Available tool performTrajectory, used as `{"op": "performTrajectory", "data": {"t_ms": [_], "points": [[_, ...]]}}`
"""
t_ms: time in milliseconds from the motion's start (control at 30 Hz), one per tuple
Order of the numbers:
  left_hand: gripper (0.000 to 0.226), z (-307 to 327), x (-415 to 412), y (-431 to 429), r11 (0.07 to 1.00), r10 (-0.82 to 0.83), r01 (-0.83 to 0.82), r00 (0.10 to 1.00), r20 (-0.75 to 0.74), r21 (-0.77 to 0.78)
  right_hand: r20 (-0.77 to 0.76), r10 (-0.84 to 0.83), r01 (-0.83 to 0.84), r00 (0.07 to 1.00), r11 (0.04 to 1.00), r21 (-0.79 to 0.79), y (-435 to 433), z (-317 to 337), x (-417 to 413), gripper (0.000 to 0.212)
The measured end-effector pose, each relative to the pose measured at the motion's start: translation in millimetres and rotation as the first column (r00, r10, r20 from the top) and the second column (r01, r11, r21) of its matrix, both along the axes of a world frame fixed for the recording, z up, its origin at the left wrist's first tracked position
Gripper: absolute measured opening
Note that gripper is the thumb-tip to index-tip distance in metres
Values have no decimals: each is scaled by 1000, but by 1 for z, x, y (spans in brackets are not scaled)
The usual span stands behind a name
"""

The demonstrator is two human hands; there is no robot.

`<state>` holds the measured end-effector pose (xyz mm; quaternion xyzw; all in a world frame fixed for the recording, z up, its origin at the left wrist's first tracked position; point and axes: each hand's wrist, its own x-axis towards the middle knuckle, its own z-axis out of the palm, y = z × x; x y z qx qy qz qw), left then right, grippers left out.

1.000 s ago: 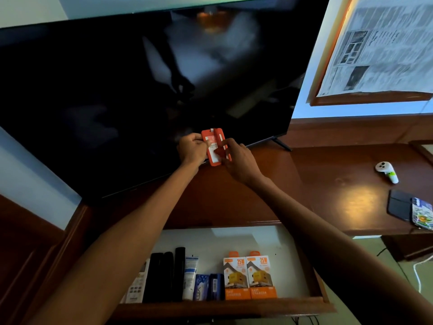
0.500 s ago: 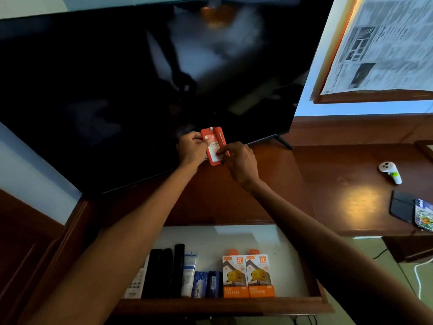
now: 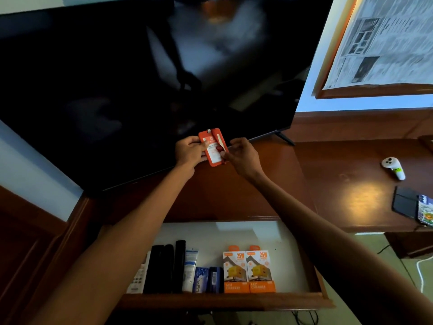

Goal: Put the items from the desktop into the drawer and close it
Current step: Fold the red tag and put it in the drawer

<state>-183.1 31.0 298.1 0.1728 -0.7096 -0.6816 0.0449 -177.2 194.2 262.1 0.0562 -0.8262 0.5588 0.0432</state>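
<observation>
Both hands grip 1 orange packet at frame centre, above the tabletop: left hand on its left edge, right hand on its right. Open drawer, bottom centre: 2 orange charger boxes, 3 black remotes, 1 white tube.

We're in a dim room — most of the frame is underexposed. The TV screen is black with a hazy pale reflection and an orange glow near its top. We get a warm glare patch on the desk. The drawer floor is the brightest lit area. Wide-angle bending at the edges — the newspaper print is soft, unreadable.
</observation>
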Motion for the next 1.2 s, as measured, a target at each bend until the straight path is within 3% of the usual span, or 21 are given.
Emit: {"op": "performTrajectory", "data": {"t_ms": [67,200,333,567,700,833,967,1200], "points": [[16,-5,7,0,999,-17,16,1000,22,48,112,57,-54,992,998,-25,6,-3,4,49],[24,-33,23,1,997,-72,69,992,100,32,283,177,-144,943,981,-132,19,-16,17,19],[37,-69,45,-1,981,-193,187,944,266,47,363,137,-132,922,991,-37,37,-48,33,28],[22,-144,107,-15,920,-364,387,777,514,65,573,194,-261,796,965,36,51,-122,80,25],[26,-184,148,-49,929,-297,370,732,613,8,634,252,-354,732,934,38,30,-160,107,31],[25,-217,184,-81,933,-81,270,802,591,-238,632,196,-331,750,938,101,-5,-195,119,29],[24,-240,212,-106,787,-84,376,851,519,-489,600,174,-386,781,889,245,-43,-228,104,19],[24,-267,220,-138,701,-253,487,853,456,-522,630,188,-494,753,794,354,-73,-264,76,23]]}}
